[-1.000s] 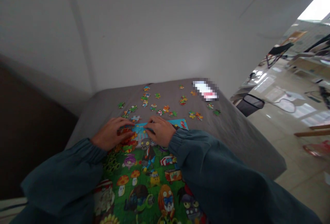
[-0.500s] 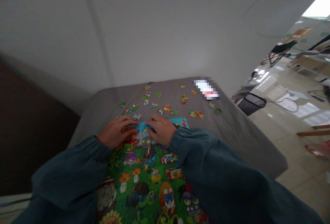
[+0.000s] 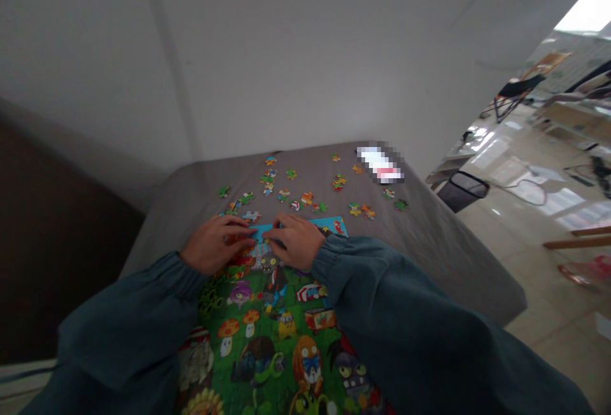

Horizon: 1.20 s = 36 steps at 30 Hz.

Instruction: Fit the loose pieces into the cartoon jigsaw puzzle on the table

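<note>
A largely assembled jigsaw puzzle with cartoon plants and zombies on green lies below my hands. At its far blue edge, my left hand rests with thumb and fingers curled together at a puzzle piece. Close beside it, my right hand has its fingers pinched at the same blue strip. The fingers largely cover the pieces they touch. Just beyond the left fingertips lies a loose pale-blue piece. To the right of my right hand, the blue corner of the puzzle shows.
Several loose puzzle pieces lie scattered past the puzzle, such as an orange one and a dark green one. A blurred-out phone lies at the back right of the grey-covered table. A wall stands behind; a dark mesh bin is right.
My right hand has shifted slightly left, closer to my left hand, along the blue edge. The left hand stays in place. The whole view has moved a little.
</note>
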### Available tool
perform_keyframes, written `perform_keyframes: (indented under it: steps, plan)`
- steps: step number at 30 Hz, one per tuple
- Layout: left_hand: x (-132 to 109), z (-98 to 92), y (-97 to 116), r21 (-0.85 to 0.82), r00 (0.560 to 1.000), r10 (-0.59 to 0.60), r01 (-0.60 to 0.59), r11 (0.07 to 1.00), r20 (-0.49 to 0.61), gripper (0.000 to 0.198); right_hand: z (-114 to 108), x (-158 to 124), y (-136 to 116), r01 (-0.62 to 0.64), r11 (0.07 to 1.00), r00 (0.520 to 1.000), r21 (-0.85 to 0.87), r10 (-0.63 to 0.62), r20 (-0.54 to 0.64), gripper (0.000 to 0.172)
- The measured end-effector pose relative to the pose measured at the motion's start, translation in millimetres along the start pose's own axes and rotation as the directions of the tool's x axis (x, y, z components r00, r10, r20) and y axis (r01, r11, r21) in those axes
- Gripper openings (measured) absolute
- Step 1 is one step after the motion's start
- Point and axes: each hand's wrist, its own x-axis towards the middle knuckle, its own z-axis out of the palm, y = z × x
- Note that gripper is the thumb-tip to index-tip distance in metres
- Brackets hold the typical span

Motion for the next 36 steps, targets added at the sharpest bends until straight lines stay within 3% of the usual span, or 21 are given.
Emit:
perform_keyframes:
  steps: [7, 15, 22, 29, 36]
  plan:
    - [-2, -4.2, 2, -0.016, 0.998, -0.058, 0.058, 0.998, -0.028, 0.061, -6, -1, -8, 0.061, 0.983, 0.997, -0.173, -0.051, 0.061, 0.032]
    - [14, -8.2, -15, 0.069, 0.975, -0.15, 0.163, 0.984, -0.166, 0.063, -8, -4, -3, 0.052, 0.996, 0.996, -0.076, -0.046, 0.081, 0.031]
    - [30, -6.5, -14, 0.044, 0.973, -0.161, 0.171, 0.984, -0.165, 0.056, -5, -6, 2, 0.075, 0.995, 0.996, -0.059, -0.073, 0.049, 0.03]
    - [15, -25.0, -13, -0.104, 0.964, -0.248, 0.238, 0.966, -0.096, 0.065, -3, -6, 5, 0.082, 0.996, 0.996, -0.031, -0.08, 0.043, 0.029]
    - [2, -28.1, 1, -0.091, 0.986, -0.147, 0.154, 0.984, 0.077, 0.066, -1, -6, 5, 0.08, 0.997, 0.997, -0.014, -0.08, 0.024, 0.028]
